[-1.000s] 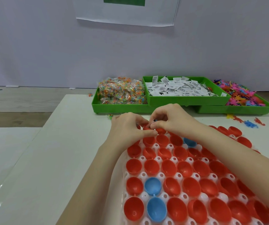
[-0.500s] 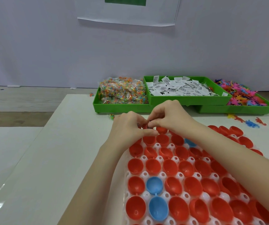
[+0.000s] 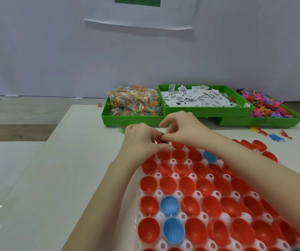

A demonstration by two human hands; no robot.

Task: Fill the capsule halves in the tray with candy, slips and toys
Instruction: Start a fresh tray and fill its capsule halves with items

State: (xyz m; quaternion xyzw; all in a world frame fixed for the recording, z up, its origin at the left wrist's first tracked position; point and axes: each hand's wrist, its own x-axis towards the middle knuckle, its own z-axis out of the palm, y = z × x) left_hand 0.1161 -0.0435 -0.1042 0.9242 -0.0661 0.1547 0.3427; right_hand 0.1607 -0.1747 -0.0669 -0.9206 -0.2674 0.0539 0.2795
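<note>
A white tray [image 3: 159,217] on the table holds several open red capsule halves [image 3: 187,184] and a few blue ones [image 3: 169,205]. My left hand [image 3: 142,140] and my right hand [image 3: 183,128] meet over the tray's far left corner. Together their fingertips pinch a small dark toy [image 3: 162,139] just above a red half there. Most of that item is hidden by my fingers. Behind stand green bins: wrapped candy [image 3: 133,103], white paper slips [image 3: 198,97], and colourful plastic toys [image 3: 267,107].
A few loose toys [image 3: 276,136] lie on the table to the right of the tray, in front of the toy bin. One small candy piece [image 3: 122,129] lies by the candy bin. A white wall rises behind the bins.
Both hands stay at the tray's far left corner, fingers working the small item. My right hand's fingers have lifted and spread slightly.
</note>
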